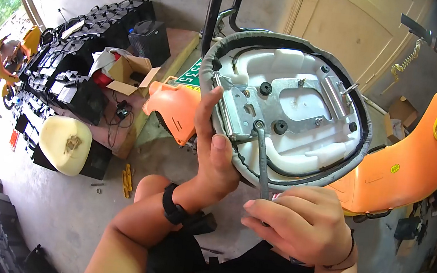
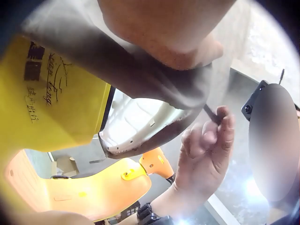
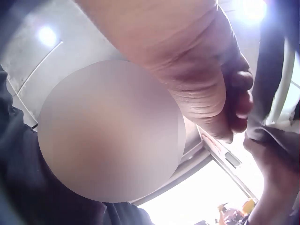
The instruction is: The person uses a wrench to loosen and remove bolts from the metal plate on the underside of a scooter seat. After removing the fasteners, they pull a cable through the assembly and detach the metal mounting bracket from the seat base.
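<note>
An upturned seat (image 1: 286, 170) with a grey cover shows its white underside and a metal bracket (image 1: 241, 109). My left hand (image 1: 215, 163) holds the seat's lower left rim, thumb and one finger pointing up at the edge; the other fingers are hidden. A dark wrench (image 1: 263, 164) has its ring end on a bolt of the bracket, and my right hand (image 1: 306, 222) grips its lower end with curled fingers. In the left wrist view, my left hand (image 2: 164, 33) lies against the grey cover (image 2: 154, 79); my right hand (image 2: 204, 154) holds the wrench.
Orange scooter bodywork (image 1: 403, 155) stands at the right. On the left are black batteries (image 1: 77, 96), an open cardboard box (image 1: 127, 75) and a cream seat pad (image 1: 57, 143). A black rail (image 1: 212, 19) rises behind the seat; a yellow tool (image 1: 127, 180) lies on the floor.
</note>
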`<state>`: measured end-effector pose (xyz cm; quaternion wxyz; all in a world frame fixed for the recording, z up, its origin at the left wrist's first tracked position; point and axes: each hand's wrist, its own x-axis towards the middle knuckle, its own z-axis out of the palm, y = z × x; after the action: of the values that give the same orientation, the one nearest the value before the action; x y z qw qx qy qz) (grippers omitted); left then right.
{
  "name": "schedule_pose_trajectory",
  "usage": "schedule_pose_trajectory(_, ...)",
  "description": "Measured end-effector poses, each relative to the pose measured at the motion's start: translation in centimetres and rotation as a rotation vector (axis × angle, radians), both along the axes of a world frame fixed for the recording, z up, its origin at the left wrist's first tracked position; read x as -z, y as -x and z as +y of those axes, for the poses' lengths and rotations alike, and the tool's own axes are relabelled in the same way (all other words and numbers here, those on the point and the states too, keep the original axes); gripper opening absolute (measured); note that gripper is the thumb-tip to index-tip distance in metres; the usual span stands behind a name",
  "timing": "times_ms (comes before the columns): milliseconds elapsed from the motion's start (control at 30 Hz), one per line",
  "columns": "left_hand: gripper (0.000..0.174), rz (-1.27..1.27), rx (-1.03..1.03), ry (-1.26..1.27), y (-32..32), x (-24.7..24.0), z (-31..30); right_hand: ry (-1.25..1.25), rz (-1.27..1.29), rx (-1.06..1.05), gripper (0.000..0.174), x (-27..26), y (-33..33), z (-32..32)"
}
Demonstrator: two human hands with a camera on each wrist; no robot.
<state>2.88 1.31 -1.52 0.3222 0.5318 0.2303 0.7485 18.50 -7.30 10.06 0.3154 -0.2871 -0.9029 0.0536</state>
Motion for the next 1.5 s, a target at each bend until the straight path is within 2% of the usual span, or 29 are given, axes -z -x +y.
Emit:
schedule_pose_trajectory(100,0.080,-0.126,0.090,0.002,0.2,0.4,0.3,-0.036,0.018,-0.038,0.022,-0.3,0.1,0.5)
schedule_pose_trajectory(300,0.078,-0.017,0.074,0.036,0.6,-0.2,-0.4,-0.172,-0.050,0.024,0.021,0.0,0.8,0.7)
schedule_pose_trajectory(367,0.077,0.009,0.054,0.041,0.9,0.1,-0.3,-0.180,-0.094,0.136,0.022,-0.1,1.1,0.5)
schedule_pose_trajectory(500,0.075,0.038,0.049,0.029,1.3,-0.5,-0.6,-0.134,-0.097,0.099,0.025,-0.5,0.7,0.7)
schedule_pose_trajectory(667,0.075,0.046,0.047,0.020,1.5,-1.0,-0.6,-0.320,-0.121,0.142,0.033,0.0,1.0,0.3)
schedule_pose_trajectory(967,0.080,0.065,-0.006,0.083,1.0,-0.5,-0.3,-0.445,-0.107,0.149,0.039,1.6,0.8,0.2)
schedule_pose_trajectory(1000,0.080,0.067,-0.002,0.083,1.0,-0.4,-0.3,-0.445,-0.106,0.153,0.039,1.5,0.9,0.3)
schedule_pose_trajectory(1067,0.078,0.026,0.003,0.040,0.9,-0.2,-0.3,-0.479,0.019,0.123,0.026,1.2,0.9,0.8)
schedule_pose_trajectory(1100,0.081,-0.059,-0.068,0.128,0.1,-0.4,-0.2,-0.479,0.022,0.128,0.026,1.1,0.6,1.1)
schedule_pose_trajectory(1233,0.081,0.044,-0.069,0.077,1.0,-0.4,-0.3,-0.277,0.213,0.229,0.020,0.6,-1.1,2.3)
schedule_pose_trajectory(1300,0.075,0.059,-0.017,0.024,1.2,-0.7,-0.5,0.109,0.540,0.409,0.017,0.4,-1.6,2.8)
schedule_pose_trajectory(1400,0.072,0.071,0.017,-0.005,1.4,-0.8,-0.5,0.387,0.808,0.382,0.017,0.0,-2.6,4.2)
schedule_pose_trajectory(1500,0.072,0.083,0.020,-0.025,1.4,-0.2,-0.1,0.460,0.900,0.374,0.021,0.0,-3.6,5.3)
